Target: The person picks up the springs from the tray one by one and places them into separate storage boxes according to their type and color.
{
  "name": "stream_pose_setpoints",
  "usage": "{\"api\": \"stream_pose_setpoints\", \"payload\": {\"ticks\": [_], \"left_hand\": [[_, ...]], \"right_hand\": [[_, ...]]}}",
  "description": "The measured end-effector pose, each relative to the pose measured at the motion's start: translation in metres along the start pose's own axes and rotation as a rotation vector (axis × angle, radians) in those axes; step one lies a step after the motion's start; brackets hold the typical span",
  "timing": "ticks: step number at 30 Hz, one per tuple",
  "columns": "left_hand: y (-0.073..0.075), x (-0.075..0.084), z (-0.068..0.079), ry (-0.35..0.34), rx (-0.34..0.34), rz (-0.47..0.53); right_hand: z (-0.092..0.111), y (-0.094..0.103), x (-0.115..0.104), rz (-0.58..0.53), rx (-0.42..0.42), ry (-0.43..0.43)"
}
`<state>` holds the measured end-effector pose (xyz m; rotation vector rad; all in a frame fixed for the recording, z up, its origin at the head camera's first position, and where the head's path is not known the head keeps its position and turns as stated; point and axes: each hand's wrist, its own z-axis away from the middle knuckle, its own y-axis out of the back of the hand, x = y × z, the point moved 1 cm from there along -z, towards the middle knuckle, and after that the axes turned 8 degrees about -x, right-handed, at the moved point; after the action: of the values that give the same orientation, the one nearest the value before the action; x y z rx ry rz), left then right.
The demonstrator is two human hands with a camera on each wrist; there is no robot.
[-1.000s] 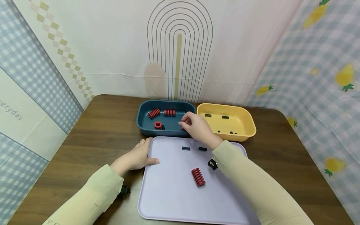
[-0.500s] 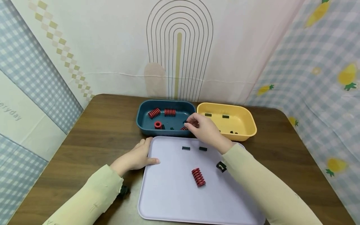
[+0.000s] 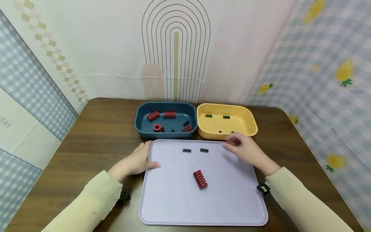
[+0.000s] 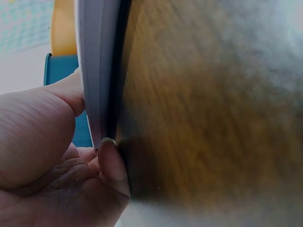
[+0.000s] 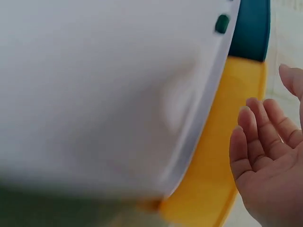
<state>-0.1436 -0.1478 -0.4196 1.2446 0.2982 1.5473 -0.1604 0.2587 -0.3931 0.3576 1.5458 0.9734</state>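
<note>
My left hand (image 3: 134, 161) grips the lilac tray (image 3: 171, 203) near its far left corner, thumb over the rim; in the left wrist view its fingers (image 4: 112, 165) lie along the outer edge. My right hand (image 3: 246, 149) hovers above the tray's far right corner, in front of the yellow bin (image 3: 252, 130). Nothing is in it, and the right wrist view shows its fingers (image 5: 255, 132) loosely bent. A red spring (image 3: 200, 179) lies mid-tray. Two small dark springs, one left (image 3: 186, 150) and one right (image 3: 204, 150), lie near the far rim.
Behind the tray, the blue bin (image 3: 142, 129) holds several red springs (image 3: 169, 114) and small dark ones (image 3: 186, 123). Several small dark springs (image 3: 226, 117) lie in the yellow bin beside it. Brown wooden tabletop (image 3: 95, 135) surrounds everything, with a curtain behind.
My right hand has let go of a small dark spring, which now lies in the blue bin. It has moved right and nearer, over the tray's corner. My left hand has kept its place.
</note>
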Motion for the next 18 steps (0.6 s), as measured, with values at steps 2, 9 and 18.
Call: {"api": "stream_pose_setpoints", "payload": {"ticks": [2,9,18], "left_hand": [[0.000,-0.001,0.000,0.000,0.002,-0.001],[-0.002,-0.001,0.000,-0.005,-0.011,-0.004],[-0.003,-0.001,0.003,-0.027,0.018,-0.031]], "right_hand": [[0.009,0.004,0.016,-0.001,0.015,-0.034],[0.035,0.012,0.062,-0.061,0.005,-0.186],[0.040,0.009,0.072,-0.114,-0.062,-0.240]]}}
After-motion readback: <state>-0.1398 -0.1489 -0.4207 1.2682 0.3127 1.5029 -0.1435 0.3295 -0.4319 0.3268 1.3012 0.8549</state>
